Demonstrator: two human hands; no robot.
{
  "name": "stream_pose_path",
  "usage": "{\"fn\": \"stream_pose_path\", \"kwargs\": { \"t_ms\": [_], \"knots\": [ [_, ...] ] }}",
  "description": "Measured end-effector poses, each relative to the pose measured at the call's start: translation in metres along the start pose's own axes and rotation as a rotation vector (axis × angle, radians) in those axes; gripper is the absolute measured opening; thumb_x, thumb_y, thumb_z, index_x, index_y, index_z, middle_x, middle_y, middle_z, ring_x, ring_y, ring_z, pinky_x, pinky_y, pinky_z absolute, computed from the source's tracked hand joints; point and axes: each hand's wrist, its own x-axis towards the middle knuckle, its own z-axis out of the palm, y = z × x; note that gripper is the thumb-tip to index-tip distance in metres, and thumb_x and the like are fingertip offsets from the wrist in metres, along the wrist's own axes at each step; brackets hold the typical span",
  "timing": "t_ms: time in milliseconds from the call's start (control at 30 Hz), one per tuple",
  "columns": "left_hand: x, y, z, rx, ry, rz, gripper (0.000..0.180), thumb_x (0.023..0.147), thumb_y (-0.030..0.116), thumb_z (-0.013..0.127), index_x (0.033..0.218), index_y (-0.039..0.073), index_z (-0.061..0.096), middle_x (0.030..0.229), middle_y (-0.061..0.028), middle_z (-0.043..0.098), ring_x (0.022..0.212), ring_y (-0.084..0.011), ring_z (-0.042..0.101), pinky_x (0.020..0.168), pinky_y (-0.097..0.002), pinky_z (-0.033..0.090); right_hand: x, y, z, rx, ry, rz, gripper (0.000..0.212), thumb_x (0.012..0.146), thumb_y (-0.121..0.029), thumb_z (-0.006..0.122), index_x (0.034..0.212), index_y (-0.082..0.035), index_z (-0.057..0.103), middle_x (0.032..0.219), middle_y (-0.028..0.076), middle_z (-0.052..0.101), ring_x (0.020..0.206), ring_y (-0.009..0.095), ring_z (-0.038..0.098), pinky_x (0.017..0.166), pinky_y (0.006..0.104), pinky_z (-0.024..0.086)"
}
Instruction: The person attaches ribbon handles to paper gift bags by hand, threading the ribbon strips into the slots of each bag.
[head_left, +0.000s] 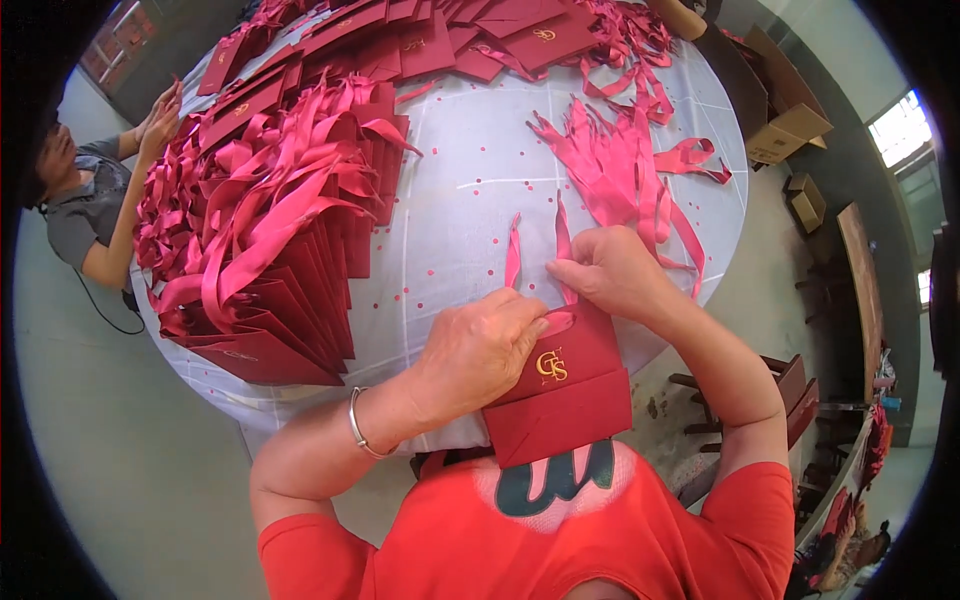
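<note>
Where right grip (612,268) pinches ribbon (562,230), bag (565,395) below

Right hand (618,272) seemingly pinches ribbon (562,232) on a red bag (560,405).

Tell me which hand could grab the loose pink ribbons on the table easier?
Probably the right hand: it is nearer the loose pink ribbons, which lie just beyond it. The left hand is farther off, at the far edge of the red bag. Both look busy with the bag, though.
</note>
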Motion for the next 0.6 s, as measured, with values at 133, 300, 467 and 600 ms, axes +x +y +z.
{"fn": "stream_pose_path", "kwargs": {
  "t_ms": [133, 300, 467, 600],
  "knots": [
    [-0.004, 0.005, 0.000, 0.064, -0.031, -0.003, 0.015, 0.086, 0.011, 0.065, 0.099, 0.003, 0.065, 0.090, -0.0144, 0.065, 0.078, -0.0345, 0.064, 0.065, -0.0414, 0.052, 0.001, -0.004, -0.001, -0.038, 0.022, 0.032, 0.034, 0.078, -0.033, 0.076, 0.071, -0.001, 0.067, 0.062, 0.017, 0.063, 0.056, 0.026, 0.062, 0.055, 0.0376, 0.047],
    [-0.010, 0.012, -0.002, 0.147, -0.067, 0.005, 0.024, 0.083, 0.013, 0.068, 0.104, 0.003, 0.063, 0.100, -0.0132, 0.064, 0.080, -0.0341, 0.065, 0.064, -0.0420, 0.054, 0.007, -0.002, -0.002, 0.039, 0.066, 0.042, 0.033, 0.079, -0.034, 0.076, 0.077, -0.002, 0.068, 0.065, 0.013, 0.065, 0.058, 0.025, 0.064, 0.056, 0.0374, 0.049],
    [-0.005, 0.017, -0.010, 0.260, 0.117, 0.049, 0.028, 0.082, 0.015, 0.069, 0.106, 0.002, 0.062, 0.100, -0.0131, 0.064, 0.078, -0.0341, 0.066, 0.060, -0.0413, 0.054, 0.010, 0.000, 0.003, -0.016, 0.184, -0.080, 0.028, 0.079, -0.032, 0.075, 0.083, -0.004, 0.070, 0.068, 0.012, 0.067, 0.062, 0.026, 0.066, 0.059, 0.0389, 0.050],
    [-0.002, 0.007, -0.019, 0.290, 0.033, -0.009, 0.026, 0.084, 0.015, 0.068, 0.105, 0.002, 0.061, 0.098, -0.0137, 0.065, 0.076, -0.0349, 0.065, 0.060, -0.0419, 0.053, 0.012, -0.008, 0.005, -0.049, 0.137, -0.106, 0.027, 0.080, -0.031, 0.073, 0.089, -0.006, 0.071, 0.069, 0.012, 0.067, 0.065, 0.027, 0.067, 0.061, 0.0393, 0.051]
  ]
}}
